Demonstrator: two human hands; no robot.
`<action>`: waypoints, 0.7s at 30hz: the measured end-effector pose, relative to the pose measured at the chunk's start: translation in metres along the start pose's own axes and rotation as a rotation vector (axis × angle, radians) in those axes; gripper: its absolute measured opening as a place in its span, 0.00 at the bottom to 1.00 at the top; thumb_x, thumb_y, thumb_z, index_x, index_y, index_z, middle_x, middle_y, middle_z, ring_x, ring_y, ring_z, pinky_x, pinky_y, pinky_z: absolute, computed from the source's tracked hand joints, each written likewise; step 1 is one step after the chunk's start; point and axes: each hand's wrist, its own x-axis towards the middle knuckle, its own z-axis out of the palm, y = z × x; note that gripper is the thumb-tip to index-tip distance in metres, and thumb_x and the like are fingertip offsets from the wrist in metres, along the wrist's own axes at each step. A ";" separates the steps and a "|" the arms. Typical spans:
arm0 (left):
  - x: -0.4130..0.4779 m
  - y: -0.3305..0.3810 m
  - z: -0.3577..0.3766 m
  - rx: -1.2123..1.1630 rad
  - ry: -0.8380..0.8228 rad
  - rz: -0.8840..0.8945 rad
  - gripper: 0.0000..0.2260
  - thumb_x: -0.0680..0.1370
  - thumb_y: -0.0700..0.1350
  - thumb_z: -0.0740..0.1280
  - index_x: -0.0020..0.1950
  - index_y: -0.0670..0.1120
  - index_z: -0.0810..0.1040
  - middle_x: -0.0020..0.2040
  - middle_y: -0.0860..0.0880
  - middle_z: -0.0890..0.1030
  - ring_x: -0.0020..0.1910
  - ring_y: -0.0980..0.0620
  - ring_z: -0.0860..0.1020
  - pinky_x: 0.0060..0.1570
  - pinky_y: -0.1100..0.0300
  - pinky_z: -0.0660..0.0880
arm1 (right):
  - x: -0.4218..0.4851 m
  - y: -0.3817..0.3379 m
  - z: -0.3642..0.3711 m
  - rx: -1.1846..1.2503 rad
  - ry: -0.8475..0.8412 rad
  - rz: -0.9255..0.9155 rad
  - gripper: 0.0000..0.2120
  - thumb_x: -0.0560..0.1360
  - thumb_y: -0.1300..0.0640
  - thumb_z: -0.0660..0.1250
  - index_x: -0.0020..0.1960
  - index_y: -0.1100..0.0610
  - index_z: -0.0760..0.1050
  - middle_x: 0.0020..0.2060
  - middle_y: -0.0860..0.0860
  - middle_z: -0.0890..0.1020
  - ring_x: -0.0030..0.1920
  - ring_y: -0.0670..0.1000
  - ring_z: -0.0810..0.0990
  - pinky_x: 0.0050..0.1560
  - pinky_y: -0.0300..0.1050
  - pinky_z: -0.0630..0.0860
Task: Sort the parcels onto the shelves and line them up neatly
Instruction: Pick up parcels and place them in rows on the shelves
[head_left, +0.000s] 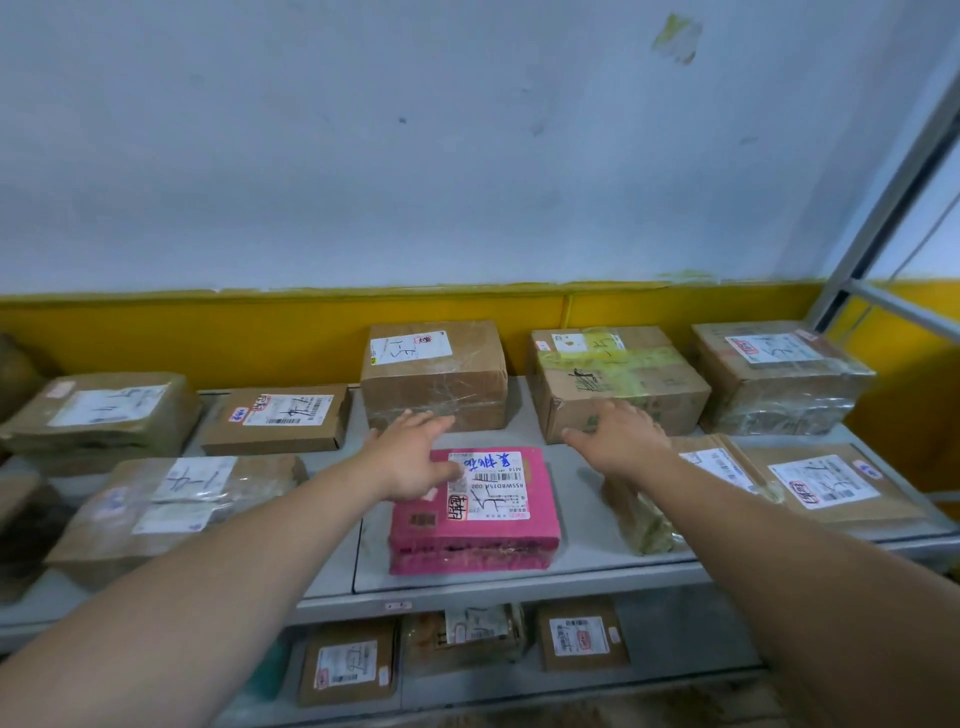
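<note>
A pink parcel (488, 525) with a white label lies flat at the front middle of the grey top shelf (587, 530). My left hand (410, 457) hovers open over its back left corner, fingers spread and pointing at the brown box (434, 379) behind. My right hand (621, 441) is open too, held above the bare shelf right of the pink parcel, just in front of the brown box with yellow-green tape (618, 379). Neither hand holds anything.
Brown labelled boxes stand in two rows along the shelf: at the left (104, 415), (275, 418), (171, 509), at the right (779, 374), (826, 488). A shelf below holds more parcels (348, 665), (582, 636). A yellow-banded wall is behind; a metal upright (883, 208) rises at the right.
</note>
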 end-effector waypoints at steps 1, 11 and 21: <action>-0.006 -0.004 -0.007 -0.004 0.016 0.002 0.35 0.77 0.62 0.63 0.79 0.54 0.51 0.80 0.49 0.52 0.78 0.46 0.48 0.74 0.40 0.52 | -0.003 -0.012 -0.006 -0.007 0.002 -0.023 0.38 0.75 0.34 0.60 0.78 0.53 0.58 0.75 0.56 0.64 0.74 0.60 0.63 0.72 0.59 0.62; -0.110 -0.119 -0.092 -0.061 0.196 -0.072 0.33 0.77 0.60 0.65 0.78 0.53 0.57 0.79 0.50 0.56 0.78 0.49 0.52 0.74 0.51 0.54 | -0.041 -0.196 -0.042 -0.032 0.085 -0.295 0.36 0.77 0.35 0.60 0.78 0.53 0.59 0.74 0.56 0.67 0.72 0.58 0.66 0.71 0.56 0.66; -0.285 -0.317 -0.157 -0.146 0.372 -0.293 0.30 0.76 0.58 0.67 0.76 0.56 0.61 0.75 0.53 0.65 0.73 0.51 0.63 0.68 0.54 0.64 | -0.119 -0.482 -0.010 0.016 0.038 -0.667 0.39 0.77 0.34 0.60 0.80 0.52 0.54 0.79 0.52 0.59 0.77 0.56 0.59 0.74 0.53 0.60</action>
